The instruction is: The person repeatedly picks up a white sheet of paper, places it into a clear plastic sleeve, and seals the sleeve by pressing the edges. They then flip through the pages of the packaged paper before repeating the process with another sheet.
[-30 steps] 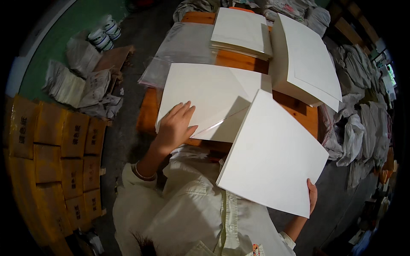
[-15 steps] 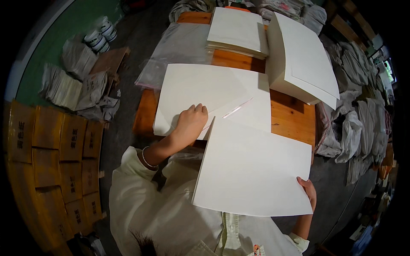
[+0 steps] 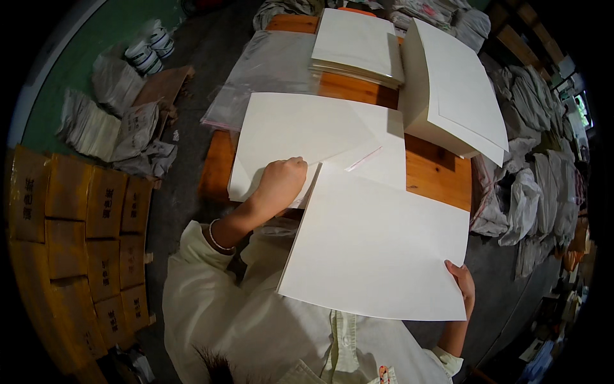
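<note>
The right hand is gripping the near right corner of a white board, holding it above the lap at the wooden table edge. The left hand is resting with fingers curled on the white sheet lying flat on the table.

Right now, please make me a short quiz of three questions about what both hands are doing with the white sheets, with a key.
1. True or false: the right hand holds the large white sheet at its lower right corner.
2. What does the left hand rest on? A) the flat white sheet on the table B) a brown carton C) a grey sack
3. Fill in: the thick white stack lies at the table's far ______ side.

Key: 1. true. 2. A; the hand is closed, knuckles up, pressing near the sheet's front edge. 3. right; it lies beside a thinner pile on the wooden table.
</note>
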`<control>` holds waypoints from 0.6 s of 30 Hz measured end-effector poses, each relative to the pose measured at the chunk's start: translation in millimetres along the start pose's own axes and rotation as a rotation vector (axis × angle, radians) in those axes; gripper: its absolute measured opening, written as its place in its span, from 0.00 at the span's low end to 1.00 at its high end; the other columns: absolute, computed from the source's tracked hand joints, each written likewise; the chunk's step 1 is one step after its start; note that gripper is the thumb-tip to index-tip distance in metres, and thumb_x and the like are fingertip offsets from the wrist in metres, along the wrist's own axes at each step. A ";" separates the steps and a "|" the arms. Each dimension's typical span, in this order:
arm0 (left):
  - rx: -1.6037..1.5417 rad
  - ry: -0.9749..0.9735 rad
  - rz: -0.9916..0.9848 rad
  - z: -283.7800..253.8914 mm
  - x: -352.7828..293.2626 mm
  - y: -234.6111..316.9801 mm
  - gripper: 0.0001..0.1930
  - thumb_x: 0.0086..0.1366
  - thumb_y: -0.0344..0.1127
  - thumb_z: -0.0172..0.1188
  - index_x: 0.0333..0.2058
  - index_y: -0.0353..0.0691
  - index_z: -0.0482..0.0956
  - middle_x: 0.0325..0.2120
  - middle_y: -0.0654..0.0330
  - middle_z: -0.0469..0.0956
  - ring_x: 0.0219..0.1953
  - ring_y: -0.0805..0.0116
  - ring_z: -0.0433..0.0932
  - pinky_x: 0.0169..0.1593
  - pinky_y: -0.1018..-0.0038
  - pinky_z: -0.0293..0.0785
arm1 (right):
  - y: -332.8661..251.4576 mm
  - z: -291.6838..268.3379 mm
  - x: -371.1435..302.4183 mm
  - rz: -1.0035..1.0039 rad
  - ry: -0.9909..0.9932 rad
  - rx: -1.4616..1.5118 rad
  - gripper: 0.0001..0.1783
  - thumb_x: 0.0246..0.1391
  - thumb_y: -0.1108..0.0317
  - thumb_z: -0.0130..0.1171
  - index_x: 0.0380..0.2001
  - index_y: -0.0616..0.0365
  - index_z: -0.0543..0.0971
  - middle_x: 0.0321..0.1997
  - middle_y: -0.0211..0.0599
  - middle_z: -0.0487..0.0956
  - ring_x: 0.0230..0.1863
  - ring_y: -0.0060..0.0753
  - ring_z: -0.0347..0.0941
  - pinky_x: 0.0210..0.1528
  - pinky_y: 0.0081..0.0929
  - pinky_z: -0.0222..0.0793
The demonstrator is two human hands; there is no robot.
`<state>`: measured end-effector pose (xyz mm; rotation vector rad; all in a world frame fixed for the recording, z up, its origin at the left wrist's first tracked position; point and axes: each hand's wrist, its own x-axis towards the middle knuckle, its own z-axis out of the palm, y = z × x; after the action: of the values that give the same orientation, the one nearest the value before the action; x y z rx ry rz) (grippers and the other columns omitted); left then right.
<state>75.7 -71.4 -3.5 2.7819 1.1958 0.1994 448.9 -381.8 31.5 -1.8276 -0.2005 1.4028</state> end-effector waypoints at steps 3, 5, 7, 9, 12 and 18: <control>-0.219 0.257 -0.056 -2.4 -2.7 5.7 0.06 0.58 0.29 0.56 0.32 0.32 0.78 0.30 0.51 0.79 0.31 0.57 0.80 0.33 0.69 0.78 | -0.2 13.8 -8.1 -0.062 0.052 0.063 0.25 0.52 0.65 0.59 0.49 0.71 0.71 0.39 0.46 0.79 0.35 0.36 0.75 0.38 0.30 0.72; -0.250 0.260 -0.077 -4.9 -2.9 5.9 0.06 0.58 0.29 0.57 0.33 0.33 0.78 0.30 0.52 0.80 0.30 0.57 0.80 0.33 0.69 0.78 | 2.2 8.5 -7.0 -0.095 0.038 0.054 0.21 0.52 0.64 0.59 0.47 0.67 0.73 0.36 0.42 0.80 0.33 0.31 0.76 0.35 0.28 0.72; -0.267 0.262 -0.083 -4.9 -3.4 5.4 0.06 0.58 0.29 0.57 0.33 0.34 0.78 0.30 0.53 0.80 0.30 0.56 0.80 0.33 0.69 0.77 | 1.1 11.6 -9.1 -0.128 0.049 0.068 0.20 0.53 0.64 0.59 0.46 0.65 0.75 0.35 0.39 0.80 0.32 0.29 0.76 0.34 0.27 0.73; -0.273 0.265 -0.074 -4.4 -4.0 4.0 0.07 0.58 0.29 0.57 0.34 0.34 0.77 0.32 0.52 0.80 0.30 0.56 0.80 0.33 0.68 0.77 | -3.8 20.9 -14.1 -0.165 0.087 0.103 0.20 0.53 0.64 0.59 0.46 0.66 0.75 0.34 0.39 0.80 0.30 0.29 0.76 0.33 0.27 0.73; -0.326 0.301 -0.028 -2.1 -10.1 2.8 0.08 0.58 0.29 0.57 0.37 0.34 0.77 0.35 0.52 0.80 0.31 0.56 0.80 0.34 0.69 0.77 | -8.8 22.0 -16.3 -0.132 0.122 0.039 0.25 0.54 0.63 0.58 0.49 0.71 0.71 0.41 0.44 0.78 0.37 0.31 0.75 0.38 0.27 0.71; -0.598 0.227 -0.096 -4.8 -25.4 0.3 0.07 0.56 0.28 0.57 0.35 0.36 0.77 0.33 0.54 0.79 0.31 0.54 0.78 0.36 0.66 0.75 | 12.9 16.1 4.4 -0.211 0.149 0.093 0.23 0.57 0.64 0.56 0.50 0.71 0.71 0.42 0.42 0.78 0.39 0.30 0.74 0.43 0.28 0.70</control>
<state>57.9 -89.9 -0.7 2.2172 1.0809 0.7439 432.3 -379.8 18.6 -1.7699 -0.2390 1.1082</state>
